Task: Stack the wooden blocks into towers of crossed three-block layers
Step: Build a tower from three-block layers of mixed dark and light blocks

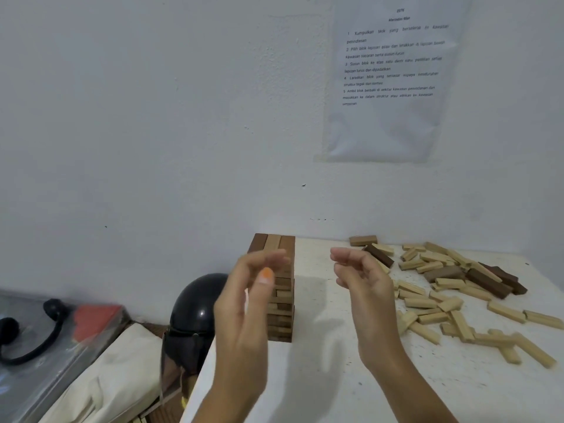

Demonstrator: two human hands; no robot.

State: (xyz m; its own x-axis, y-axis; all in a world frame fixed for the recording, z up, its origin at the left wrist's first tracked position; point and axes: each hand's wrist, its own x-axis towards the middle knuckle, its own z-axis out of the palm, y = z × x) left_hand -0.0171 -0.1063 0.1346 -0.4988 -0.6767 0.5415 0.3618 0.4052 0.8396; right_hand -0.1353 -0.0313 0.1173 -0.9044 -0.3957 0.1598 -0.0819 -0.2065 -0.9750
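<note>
Tower [283, 303] stands upright at the back left corner of the white, speckled table [320, 380], close to the wall. It is built of straight rectangular wooden blocks, pale and dark brown mixed. The top layer [274, 243] is three blocks side by side, running away from the camera. Left hand [244, 303] is raised in front of the tower's left face, motion-blurred, fingers loosely bent, holding nothing; contact with the tower cannot be told. Right hand [366, 288] is raised just right of the tower and apart from it, fingers relaxed and slightly curled, holding nothing. Loose blocks [451, 293] lie scattered flat on the right half of the table, mostly pale with a few dark ones. A glossy black helmet [195, 309], rounded, sits below the table's left edge. A printed sheet [387, 80] hangs on the wall.
</note>
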